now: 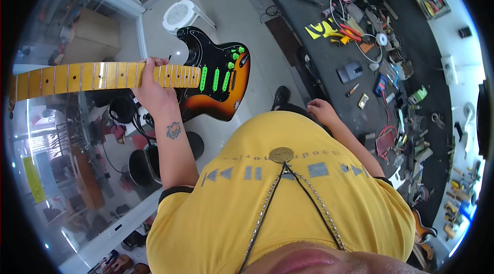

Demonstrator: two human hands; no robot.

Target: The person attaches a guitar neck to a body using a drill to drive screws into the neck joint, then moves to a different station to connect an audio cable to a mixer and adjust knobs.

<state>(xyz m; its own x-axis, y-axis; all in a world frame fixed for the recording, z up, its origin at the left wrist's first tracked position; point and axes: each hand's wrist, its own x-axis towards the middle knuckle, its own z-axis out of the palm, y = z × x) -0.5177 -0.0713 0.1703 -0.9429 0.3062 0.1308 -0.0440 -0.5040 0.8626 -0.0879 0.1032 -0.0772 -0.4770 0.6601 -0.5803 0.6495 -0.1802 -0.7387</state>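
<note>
An electric guitar point(206, 103) with a sunburst body, black pickguard, bright green pickups and knobs hangs at the upper left, held out to my left. Its maple neck point(72, 77) runs leftward. My left hand point(153, 81) grips the neck near the body, thumb showing across the fretboard and other fingertips behind it; a tattoo shows on that forearm. My right hand point(320, 110) is low beside my right thigh, fingers loosely bent and apart, holding nothing.
A long dark workbench point(350, 99) at the right carries scattered tools, pliers point(348, 33) and cables. A white stool point(180, 15) stands behind the guitar. A glass partition point(72, 166), a cardboard box point(95, 34) and black round seats point(141, 163) are at the left.
</note>
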